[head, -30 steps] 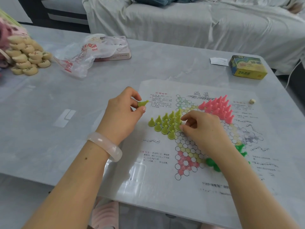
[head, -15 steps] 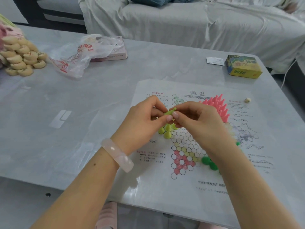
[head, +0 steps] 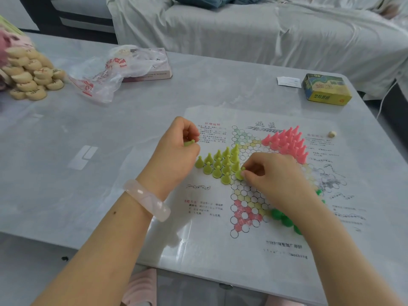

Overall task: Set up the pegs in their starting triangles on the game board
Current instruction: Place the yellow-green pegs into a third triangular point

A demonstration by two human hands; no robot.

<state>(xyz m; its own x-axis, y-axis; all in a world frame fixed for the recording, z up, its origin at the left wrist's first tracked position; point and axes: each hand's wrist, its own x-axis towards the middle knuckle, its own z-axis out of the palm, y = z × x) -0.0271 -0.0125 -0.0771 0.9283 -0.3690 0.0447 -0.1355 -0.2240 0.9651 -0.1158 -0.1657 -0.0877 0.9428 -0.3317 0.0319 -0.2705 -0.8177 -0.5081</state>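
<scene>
Right hand (head: pixel 273 173) pinching yellow-green peg (head: pixel 239 174) at triangle's edge (left hand (head: pixel 176 149) beside)

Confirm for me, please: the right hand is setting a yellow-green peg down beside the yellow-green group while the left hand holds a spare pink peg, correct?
Not quite. The head view shows the peg held in the left hand is yellow-green, not pink. The rest holds: the right hand pinches a yellow-green peg at the edge of the yellow-green group.

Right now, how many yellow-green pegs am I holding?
2: one peg unplaced in the left hand; another peg in the right hand, at the triangle. Palms may hide more.
</scene>
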